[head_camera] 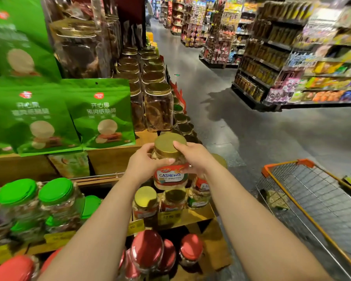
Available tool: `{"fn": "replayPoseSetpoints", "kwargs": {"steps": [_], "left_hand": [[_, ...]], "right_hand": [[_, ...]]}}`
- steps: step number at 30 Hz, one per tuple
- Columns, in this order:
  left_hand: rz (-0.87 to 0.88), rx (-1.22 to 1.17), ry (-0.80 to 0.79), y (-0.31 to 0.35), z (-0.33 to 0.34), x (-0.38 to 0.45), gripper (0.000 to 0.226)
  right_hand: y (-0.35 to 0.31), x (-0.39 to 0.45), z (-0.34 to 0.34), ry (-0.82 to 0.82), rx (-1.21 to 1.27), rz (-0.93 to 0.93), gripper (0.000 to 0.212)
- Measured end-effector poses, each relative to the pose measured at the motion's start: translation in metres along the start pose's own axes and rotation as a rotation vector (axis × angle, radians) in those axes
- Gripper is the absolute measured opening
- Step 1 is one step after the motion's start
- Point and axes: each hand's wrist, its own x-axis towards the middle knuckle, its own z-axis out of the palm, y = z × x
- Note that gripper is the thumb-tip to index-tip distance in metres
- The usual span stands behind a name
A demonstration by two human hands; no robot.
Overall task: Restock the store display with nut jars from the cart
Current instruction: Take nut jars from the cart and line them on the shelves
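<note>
— What sits closest to the lens?

— Red-lidded jars [148,250] on the lowest tier of the wooden display [199,217], between two bare forearms.

— And the hands?

— The left hand [144,163] and right hand [195,157] both grip a gold-lidded cashew jar [169,167] by its neck and shoulder, held above the gold-lidded jars [160,201] already on the middle tier.

— What surrounds them?

— Green-lidded jars [37,197] at left, green snack pouches [101,114] above them, tall gold-capped jars [158,106] stacked behind. The orange-rimmed wire cart [304,191] stands to the right in the aisle, holding what looks like one packet [276,199].
</note>
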Motion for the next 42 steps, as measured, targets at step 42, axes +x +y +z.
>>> {"fn": "replayPoseSetpoints", "kwargs": {"steps": [42], "left_hand": [[0.048,0.244,-0.006,-0.091,0.080,0.029,0.078]], "right_hand": [[0.086,0.030,0.012,0.173,-0.206,0.024,0.050]]}}
